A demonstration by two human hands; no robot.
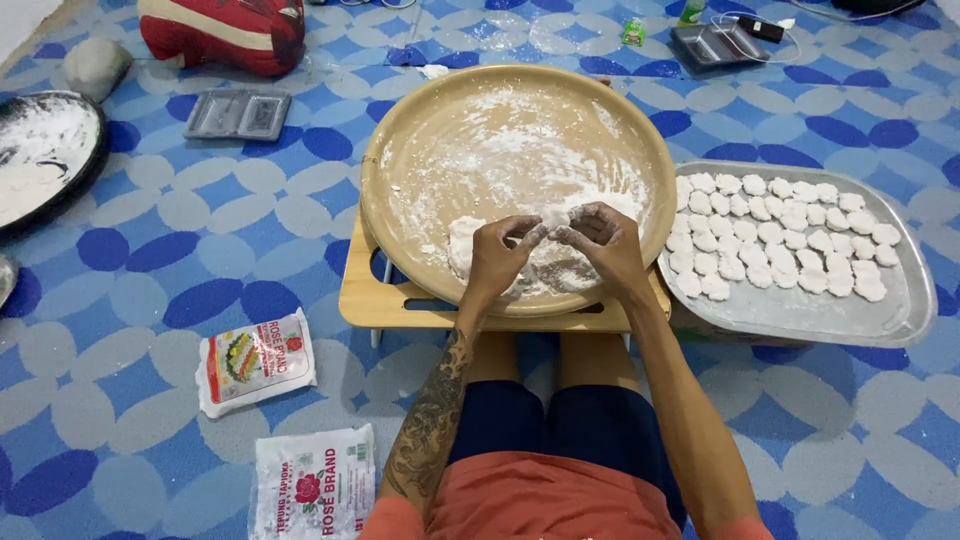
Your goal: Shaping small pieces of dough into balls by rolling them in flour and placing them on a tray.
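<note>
A round tan tray (410,130) dusted with white flour rests on a low wooden stand (365,300) in front of me. My left hand (497,255) and my right hand (605,243) meet over its near part, fingertips pinching a small white dough piece (553,217) between them. A flat mass of white dough (462,243) lies on the tray beneath my hands. To the right, a silver metal tray (800,310) holds several rows of small shaped white dough pieces (775,238).
Two flour packets (255,362) (312,482) lie on the blue patterned mat at my left. A dark floured pan (45,150) sits far left, a small grey tray (238,113) and a red cushion (222,32) beyond. Another metal tray (718,45) is at top right.
</note>
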